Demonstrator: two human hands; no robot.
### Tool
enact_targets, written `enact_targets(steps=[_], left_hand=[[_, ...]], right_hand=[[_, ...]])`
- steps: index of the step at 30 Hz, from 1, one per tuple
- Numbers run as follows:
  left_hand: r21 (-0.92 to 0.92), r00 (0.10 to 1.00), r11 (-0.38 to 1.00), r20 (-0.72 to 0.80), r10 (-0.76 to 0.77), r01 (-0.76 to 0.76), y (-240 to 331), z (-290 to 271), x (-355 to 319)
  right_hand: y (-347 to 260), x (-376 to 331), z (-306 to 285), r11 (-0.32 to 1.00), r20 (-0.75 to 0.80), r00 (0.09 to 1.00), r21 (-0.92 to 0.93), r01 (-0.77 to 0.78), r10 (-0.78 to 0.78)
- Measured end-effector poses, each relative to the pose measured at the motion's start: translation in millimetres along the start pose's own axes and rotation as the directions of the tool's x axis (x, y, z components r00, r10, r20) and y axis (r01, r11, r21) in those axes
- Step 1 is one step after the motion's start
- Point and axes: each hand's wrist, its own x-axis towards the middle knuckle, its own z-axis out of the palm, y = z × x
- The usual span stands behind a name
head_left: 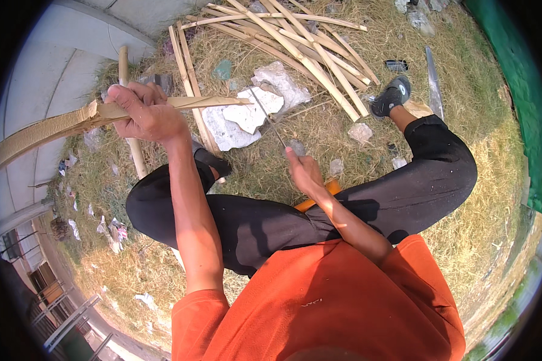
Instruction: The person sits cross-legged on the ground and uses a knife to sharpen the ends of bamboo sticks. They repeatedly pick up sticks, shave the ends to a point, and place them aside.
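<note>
My left hand [141,114] is closed around a long split bamboo pole [48,133], raised at the left. The pole's pale, pointed end reaches right, above a white stone slab [254,112]. In my right hand [307,175], over the grass between my knees, is a knife with a long thin blade [267,117]. Its blade slants up and left, and its tip overlaps the slab in view. The fingers hide the knife's handle. Part of an orange object [322,195] shows behind my right forearm; its kind is hidden.
Several bamboo strips [307,48] lie heaped on the dry grass ahead. A silver tapered blade [433,84] rests beyond my right shoe [394,97]. One upright pole [124,66] stands near the pale wall [48,78] at left. Green sheeting [512,78] borders the right.
</note>
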Motion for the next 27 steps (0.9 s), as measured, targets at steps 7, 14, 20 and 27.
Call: enact_targets(steps=[7, 14, 20, 27], left_hand=[[-0.059, 0.994, 0.997, 0.101, -0.036, 0.042, -6, -14, 1], [-0.26, 0.966, 0.943, -0.096, -0.24, 0.208, -6, -29, 30], [-0.532, 0.791, 0.622, 0.168, -0.588, 0.575, -14, -14, -10], [-0.469, 0.588, 0.376, 0.483, -0.648, 0.799, -32, 0, -63]], right_hand=[[54, 19, 35, 0.987, 0.037, 0.986, 0.007, -0.161, 0.16], [-1, 3, 21, 0.791, -0.18, 0.978, 0.581, 0.193, -0.106], [-114, 2, 4, 0.342, -0.49, 0.819, 0.746, 0.571, -0.298], [-191, 18, -31, 0.256, -0.636, 0.745, 0.7, 0.667, -0.204]])
